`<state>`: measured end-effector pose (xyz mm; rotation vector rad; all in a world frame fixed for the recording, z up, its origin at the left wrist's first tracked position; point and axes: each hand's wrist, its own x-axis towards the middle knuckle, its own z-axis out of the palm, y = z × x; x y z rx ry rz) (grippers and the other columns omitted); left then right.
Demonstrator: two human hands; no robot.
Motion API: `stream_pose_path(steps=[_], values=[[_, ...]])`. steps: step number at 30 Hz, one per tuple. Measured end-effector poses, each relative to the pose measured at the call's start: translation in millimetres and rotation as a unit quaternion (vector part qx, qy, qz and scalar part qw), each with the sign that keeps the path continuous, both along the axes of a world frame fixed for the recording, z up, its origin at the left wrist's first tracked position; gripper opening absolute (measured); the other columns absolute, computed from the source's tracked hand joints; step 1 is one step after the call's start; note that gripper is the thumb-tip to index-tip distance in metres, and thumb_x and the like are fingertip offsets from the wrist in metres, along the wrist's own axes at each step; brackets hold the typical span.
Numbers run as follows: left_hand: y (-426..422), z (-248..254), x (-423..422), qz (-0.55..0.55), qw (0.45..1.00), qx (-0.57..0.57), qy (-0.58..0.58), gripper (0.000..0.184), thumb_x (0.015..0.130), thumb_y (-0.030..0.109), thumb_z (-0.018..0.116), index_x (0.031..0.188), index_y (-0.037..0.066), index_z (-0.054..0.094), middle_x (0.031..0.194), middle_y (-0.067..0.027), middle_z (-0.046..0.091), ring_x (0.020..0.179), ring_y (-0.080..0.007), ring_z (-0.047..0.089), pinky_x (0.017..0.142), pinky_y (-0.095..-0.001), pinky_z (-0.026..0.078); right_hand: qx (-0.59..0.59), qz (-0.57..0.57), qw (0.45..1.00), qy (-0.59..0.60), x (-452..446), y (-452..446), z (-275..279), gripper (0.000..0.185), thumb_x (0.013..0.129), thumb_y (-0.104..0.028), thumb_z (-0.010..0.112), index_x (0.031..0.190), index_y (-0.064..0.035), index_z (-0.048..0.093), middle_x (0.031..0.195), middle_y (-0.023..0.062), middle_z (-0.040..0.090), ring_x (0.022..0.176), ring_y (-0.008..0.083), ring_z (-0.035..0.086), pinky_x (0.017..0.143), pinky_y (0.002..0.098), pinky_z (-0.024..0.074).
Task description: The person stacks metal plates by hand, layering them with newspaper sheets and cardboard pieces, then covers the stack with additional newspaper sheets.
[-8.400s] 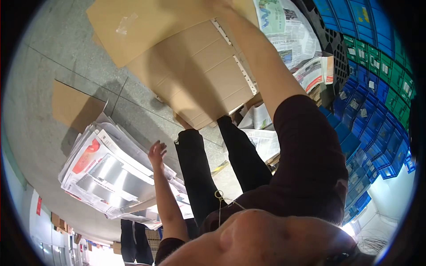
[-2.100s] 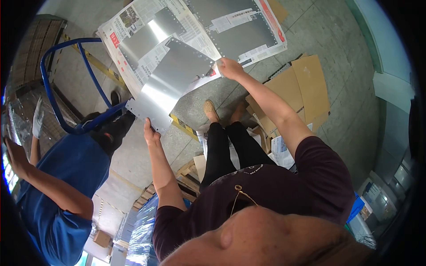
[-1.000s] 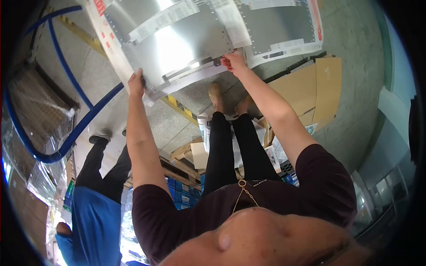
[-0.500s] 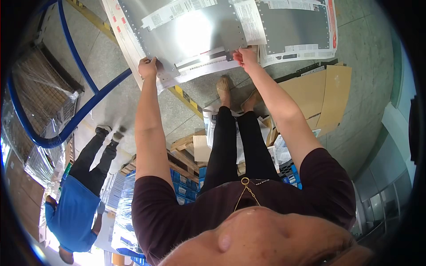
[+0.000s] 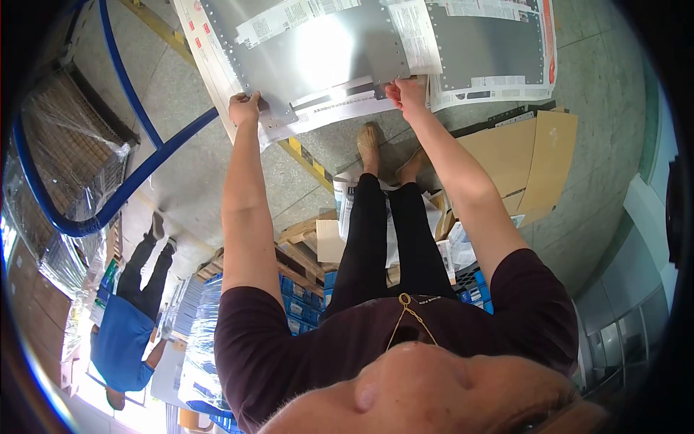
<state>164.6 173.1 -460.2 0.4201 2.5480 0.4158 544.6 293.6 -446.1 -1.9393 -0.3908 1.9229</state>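
Note:
A grey metal sheet (image 5: 282, 65) with small holes along its edges lies at the top of the view, a bright glare on its middle. Newspaper (image 5: 293, 20) lies over part of it and shows beneath its near edge. My left hand (image 5: 244, 108) grips the sheet's near left corner, thumb on top. At the near edge, further right, my right hand (image 5: 408, 98) is closed with its fingers curled on the same sheet; the fingertips are partly hidden. A second metal sheet (image 5: 484, 47) with newspaper strips lies to the right.
Flattened cardboard (image 5: 506, 155) rests on the floor at right. A blue tubular frame (image 5: 170, 148) stands at left, beside a plastic-wrapped stack (image 5: 65, 137). Wooden pallets (image 5: 307, 249) and blue boxes (image 5: 296, 307) are near my legs. A person in a blue shirt (image 5: 126, 340) is at lower left.
Both hands keep their places on the metal sheet as the view shifts slightly. The person in the blue shirt has stepped farther off at left.

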Motion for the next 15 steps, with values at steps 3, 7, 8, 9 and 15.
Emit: stream_pose_path(steps=[3,7,8,9,15], values=[[1.6,-4.8,-8.1,0.002,1.000,0.015,-0.008,0.045,0.065,0.023,0.081,0.099,0.002,0.061,0.090,-0.0115,0.067,0.081,-0.0231,0.065,0.073,-0.0336,0.052,-0.006,0.000,1.000,-0.003,-6.1,0.3,2.4,0.013,0.087,-0.015,0.054,0.090,-0.0033,0.058,0.077,0.0085,0.067,0.054,0.0135,0.062,0.040,0.0211,0.0402],[9.8,9.4,-5.5,-0.001,1.000,0.017,-0.003,0.043,0.065,0.021,0.080,0.098,0.002,0.060,0.089,-0.0117,0.067,0.080,-0.0227,0.065,0.072,-0.0338,0.052,-0.010,0.003,1.000,0.006,-8.8,0.5,3.0,0.013,0.087,-0.015,0.053,0.090,-0.0026,0.058,0.078,0.0091,0.067,0.056,0.0143,0.063,0.041,0.0212,0.0405],[13.2,15.6,-3.6,0.007,1.000,0.020,-0.007,0.043,0.065,0.021,0.080,0.098,0.002,0.060,0.089,-0.0119,0.067,0.080,-0.0226,0.065,0.071,-0.0337,0.052,-0.013,0.008,1.000,0.005,-8.6,0.8,3.8,0.013,0.087,-0.014,0.053,0.090,-0.0025,0.058,0.079,0.0093,0.067,0.057,0.0145,0.063,0.041,0.0213,0.0405],[15.6,20.9,-2.6,0.014,1.000,0.022,-0.010,0.042,0.065,0.020,0.080,0.098,0.002,0.060,0.089,-0.0121,0.067,0.079,-0.0226,0.065,0.071,-0.0336,0.052,-0.018,0.011,1.000,0.006,-8.3,0.2,4.7,0.013,0.087,-0.014,0.053,0.089,-0.0026,0.058,0.079,0.0092,0.067,0.057,0.0143,0.063,0.041,0.0213,0.0404],[8.3,-1.7,-12.6,-0.007,1.000,0.018,0.014,0.040,0.066,0.021,0.080,0.096,0.003,0.062,0.087,-0.0116,0.067,0.081,-0.0228,0.065,0.072,-0.0333,0.052,-0.032,0.028,0.999,0.028,-6.2,3.7,2.7,0.013,0.086,-0.015,0.053,0.088,-0.0033,0.059,0.079,0.0084,0.067,0.058,0.0131,0.063,0.042,0.0218,0.0400]])
